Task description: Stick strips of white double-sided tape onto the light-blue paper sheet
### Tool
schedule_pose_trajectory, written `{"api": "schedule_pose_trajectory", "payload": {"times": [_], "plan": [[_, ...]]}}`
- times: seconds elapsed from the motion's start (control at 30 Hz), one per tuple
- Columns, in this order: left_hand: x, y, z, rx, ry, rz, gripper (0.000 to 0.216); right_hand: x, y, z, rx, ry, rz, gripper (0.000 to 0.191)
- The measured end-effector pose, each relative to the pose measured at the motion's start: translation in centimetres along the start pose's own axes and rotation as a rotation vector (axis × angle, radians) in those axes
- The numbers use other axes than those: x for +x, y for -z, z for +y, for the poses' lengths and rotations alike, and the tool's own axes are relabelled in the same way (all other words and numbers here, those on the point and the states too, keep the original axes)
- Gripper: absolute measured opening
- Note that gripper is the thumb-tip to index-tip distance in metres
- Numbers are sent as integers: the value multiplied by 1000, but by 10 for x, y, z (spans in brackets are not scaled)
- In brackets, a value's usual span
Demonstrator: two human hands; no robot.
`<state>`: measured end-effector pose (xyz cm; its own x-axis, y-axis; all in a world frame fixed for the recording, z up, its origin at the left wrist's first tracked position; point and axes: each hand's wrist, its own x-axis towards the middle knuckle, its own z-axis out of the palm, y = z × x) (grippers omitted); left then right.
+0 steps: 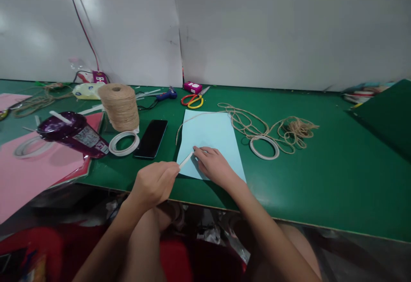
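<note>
A light blue paper sheet (210, 138) lies on the green table (321, 175) in front of me. My left hand (156, 183) is closed in a pinch on a thin white strip (186, 160) that runs up to the sheet's lower left part. My right hand (213, 165) rests on the sheet with its fingers pressed down at the strip's far end. A loose length of jute twine (257, 125) trails across the sheet's top edge to a tangle on the right. A white tape ring (264, 148) lies just right of the sheet.
Left of the sheet lie a black phone (151, 138), a tape roll (124, 143), a twine spool (120, 107), a purple lidded cup (72, 134) and pink paper (28, 170). Scissors (193, 99), a glue gun (165, 95) and a pink box (192, 87) sit near white boards (257, 29).
</note>
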<state>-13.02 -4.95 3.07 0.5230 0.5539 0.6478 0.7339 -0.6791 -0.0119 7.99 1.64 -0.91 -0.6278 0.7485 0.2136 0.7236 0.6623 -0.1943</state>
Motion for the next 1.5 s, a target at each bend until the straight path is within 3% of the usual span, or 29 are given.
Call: {"api": "schedule_pose_trajectory", "payload": {"times": [0.83, 1.2, 1.5], "plan": [[-3, 8, -4, -34, 16, 33, 23, 0, -4, -1, -35, 11, 31, 30], [-10, 10, -5, -33, 64, -11, 18, 1, -4, -4, -28, 3, 38, 29], [-8, 11, -6, -82, 97, 73, 19, 2, -3, -7, -70, 0, 44, 29]]}}
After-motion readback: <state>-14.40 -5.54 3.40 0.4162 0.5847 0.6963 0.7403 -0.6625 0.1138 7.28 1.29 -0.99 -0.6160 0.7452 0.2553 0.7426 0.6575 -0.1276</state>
